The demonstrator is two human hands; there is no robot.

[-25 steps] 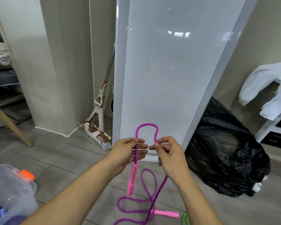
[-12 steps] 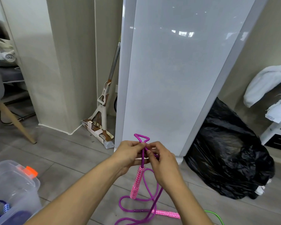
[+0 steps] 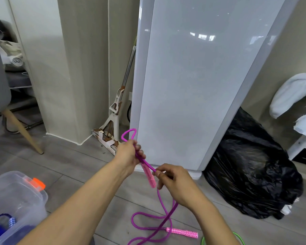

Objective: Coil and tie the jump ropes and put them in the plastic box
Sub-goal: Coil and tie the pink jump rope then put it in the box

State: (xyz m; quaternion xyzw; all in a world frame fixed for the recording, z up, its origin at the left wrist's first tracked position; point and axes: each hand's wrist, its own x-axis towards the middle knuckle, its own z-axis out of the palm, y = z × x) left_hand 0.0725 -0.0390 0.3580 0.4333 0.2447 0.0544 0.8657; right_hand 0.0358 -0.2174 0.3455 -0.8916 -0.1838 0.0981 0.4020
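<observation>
R hand (image 3: 173,181) has pulled away from L hand (image 3: 128,155), down and to the right; 0.5 s ago you had them knuckle to knuckle. L fingers are curled tight round the purple jump rope (image 3: 146,163). A short bend of it pokes above the fist, and the pink handle (image 3: 150,177) hangs just below. R thumb + forefinger pinch the cord, taut betw. hands. Judgement: first wrap being cinched, coil barely begun. Rest of rope + 2nd handle (image 3: 183,233) lie on the floor (image 3: 78,165), well apart from the plastic box (image 3: 16,191) at lower L.
</observation>
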